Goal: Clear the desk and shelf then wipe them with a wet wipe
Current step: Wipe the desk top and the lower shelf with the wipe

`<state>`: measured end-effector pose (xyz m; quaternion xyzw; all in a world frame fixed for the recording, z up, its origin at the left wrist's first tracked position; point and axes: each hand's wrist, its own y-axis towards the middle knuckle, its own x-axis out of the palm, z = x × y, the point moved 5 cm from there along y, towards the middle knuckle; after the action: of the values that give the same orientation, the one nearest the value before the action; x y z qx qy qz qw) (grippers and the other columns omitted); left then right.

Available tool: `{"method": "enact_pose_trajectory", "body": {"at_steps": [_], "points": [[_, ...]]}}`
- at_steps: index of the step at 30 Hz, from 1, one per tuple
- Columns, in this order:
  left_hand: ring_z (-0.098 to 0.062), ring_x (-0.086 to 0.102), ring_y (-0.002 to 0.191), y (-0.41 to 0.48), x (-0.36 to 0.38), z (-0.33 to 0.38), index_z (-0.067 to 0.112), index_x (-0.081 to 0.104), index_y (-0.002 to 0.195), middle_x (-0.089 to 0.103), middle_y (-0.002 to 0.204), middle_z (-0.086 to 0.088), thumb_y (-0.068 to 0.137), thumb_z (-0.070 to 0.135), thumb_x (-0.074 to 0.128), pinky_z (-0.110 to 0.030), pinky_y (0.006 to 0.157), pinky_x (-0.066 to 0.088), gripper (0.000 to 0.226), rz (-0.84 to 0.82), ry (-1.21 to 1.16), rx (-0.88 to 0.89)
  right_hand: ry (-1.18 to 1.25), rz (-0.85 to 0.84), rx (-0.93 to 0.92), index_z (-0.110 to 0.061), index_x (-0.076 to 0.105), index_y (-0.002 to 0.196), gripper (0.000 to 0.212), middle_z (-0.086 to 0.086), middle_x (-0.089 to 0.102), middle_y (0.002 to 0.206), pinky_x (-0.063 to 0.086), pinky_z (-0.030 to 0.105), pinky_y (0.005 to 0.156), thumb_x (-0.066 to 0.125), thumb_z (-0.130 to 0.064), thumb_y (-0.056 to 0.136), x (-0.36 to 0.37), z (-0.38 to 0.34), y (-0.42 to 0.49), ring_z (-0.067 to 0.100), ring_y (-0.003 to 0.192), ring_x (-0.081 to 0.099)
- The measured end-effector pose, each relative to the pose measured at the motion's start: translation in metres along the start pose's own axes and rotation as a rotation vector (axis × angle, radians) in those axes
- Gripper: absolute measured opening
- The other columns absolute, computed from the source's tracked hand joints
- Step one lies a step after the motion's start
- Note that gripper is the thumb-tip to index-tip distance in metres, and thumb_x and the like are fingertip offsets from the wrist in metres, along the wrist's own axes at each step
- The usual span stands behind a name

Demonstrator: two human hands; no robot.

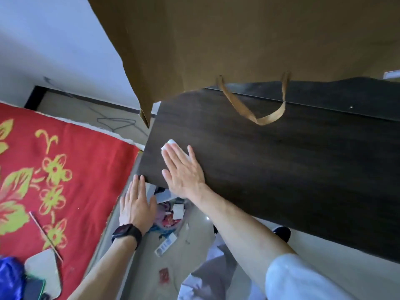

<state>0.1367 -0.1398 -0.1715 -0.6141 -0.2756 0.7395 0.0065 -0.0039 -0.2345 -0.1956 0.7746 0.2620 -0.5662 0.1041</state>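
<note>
The dark wood desk [292, 165] fills the middle and right of the head view, its top bare. My right hand [184, 172] lies flat on the desk near its left end, fingers spread, pressing down a folded white wet wipe [172, 146] that sticks out past the fingertips. My left hand [136, 204], with a black watch on the wrist, is flat and open just below the desk's near left corner, its fingertips touching the edge. A raised dark ledge [346, 96] runs along the back of the desk.
A brown paper bag [216, 40] with a ribbon handle [259, 113] hangs over the back of the desk and hides what is behind it. A red bedspread [65, 169] with yellow flowers lies at the left. Clutter [171, 219] lies on the floor under the desk.
</note>
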Motion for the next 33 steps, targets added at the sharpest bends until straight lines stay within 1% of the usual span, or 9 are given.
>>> {"method": "enact_pose_trajectory", "body": {"at_steps": [3,9,14,18,22,24,26,30,33], "points": [[-0.015,0.006,0.151,0.006,-0.003,-0.009,0.021,0.005,0.157,-0.001,0.165,0.004,0.098,0.029,0.043,-0.045,0.122,0.014,0.071,-0.024,-0.017,-0.021,-0.144,-0.132,-0.272,-0.017,0.005,0.159,0.064,-0.003,-0.002,0.167,-0.003,0.050,0.122,0.018,-0.045,0.102,0.025,-0.052,-0.003,0.014,0.152,-0.013],[-0.017,0.004,0.151,0.000,-0.006,0.001,0.018,0.008,0.157,0.000,0.165,0.001,0.093,0.016,0.044,-0.044,0.122,0.012,0.073,-0.027,0.038,0.010,-0.144,-0.120,-0.374,-0.019,0.011,0.158,0.060,-0.007,0.004,0.167,0.002,0.048,0.124,0.022,-0.042,0.104,0.020,-0.017,-0.054,0.009,0.153,-0.005],[-0.021,0.014,0.150,-0.031,0.017,0.067,0.016,0.018,0.156,0.012,0.164,-0.001,0.086,0.012,0.052,-0.051,0.119,0.021,0.077,-0.012,0.106,0.334,0.056,0.044,0.192,-0.022,0.009,0.159,0.058,-0.009,0.001,0.167,0.014,0.053,0.121,0.023,-0.040,0.106,-0.016,0.089,-0.152,0.007,0.152,-0.003],[-0.021,0.014,0.149,-0.079,0.049,0.140,0.017,0.021,0.156,0.014,0.164,0.000,0.080,0.013,0.058,-0.054,0.117,0.025,0.085,-0.087,0.144,0.658,0.043,0.100,0.760,-0.023,0.004,0.159,0.060,-0.007,0.001,0.167,0.011,0.054,0.122,0.018,-0.042,0.104,-0.032,0.177,-0.275,0.009,0.153,-0.002],[-0.021,0.020,0.149,-0.117,0.074,0.202,0.019,0.022,0.156,0.015,0.163,0.001,0.074,0.020,0.053,-0.053,0.116,0.025,0.088,-0.167,0.199,0.829,0.173,0.198,1.239,-0.020,0.000,0.159,0.068,-0.003,-0.001,0.167,0.009,0.061,0.120,0.005,-0.049,0.098,-0.040,0.251,-0.369,0.010,0.152,-0.008],[-0.022,0.023,0.148,-0.131,0.087,0.224,0.019,0.024,0.155,0.017,0.163,0.001,0.072,0.021,0.055,-0.053,0.115,0.025,0.089,-0.178,0.224,0.871,0.198,0.261,1.384,-0.015,0.005,0.158,0.070,0.003,0.004,0.167,0.014,0.064,0.117,0.007,-0.049,0.097,-0.044,0.267,-0.387,0.015,0.153,-0.005],[-0.022,0.023,0.148,-0.142,0.095,0.240,0.018,0.027,0.154,0.018,0.162,0.000,0.072,0.020,0.060,-0.053,0.114,0.027,0.089,-0.183,0.221,0.867,0.118,0.260,1.290,-0.009,0.015,0.157,0.068,0.009,0.013,0.166,0.020,0.064,0.117,0.017,-0.045,0.100,-0.047,0.258,-0.377,0.022,0.154,0.004],[-0.019,0.009,0.149,-0.154,0.106,0.252,0.018,0.021,0.155,0.010,0.163,0.001,0.076,0.018,0.064,-0.054,0.115,0.024,0.090,-0.138,0.192,0.788,-0.010,0.159,0.591,-0.016,0.011,0.159,0.061,-0.001,0.004,0.167,0.009,0.052,0.123,0.026,-0.041,0.105,-0.033,0.201,-0.311,0.014,0.154,-0.002],[-0.020,0.017,0.148,-0.158,0.110,0.249,0.019,0.024,0.155,0.018,0.163,0.001,0.072,0.015,0.068,-0.057,0.113,0.030,0.094,-0.104,0.233,0.751,0.006,0.142,0.376,-0.018,0.013,0.159,0.060,-0.003,0.006,0.167,0.014,0.053,0.121,0.027,-0.042,0.105,-0.039,0.208,-0.277,0.011,0.153,0.000]]}}
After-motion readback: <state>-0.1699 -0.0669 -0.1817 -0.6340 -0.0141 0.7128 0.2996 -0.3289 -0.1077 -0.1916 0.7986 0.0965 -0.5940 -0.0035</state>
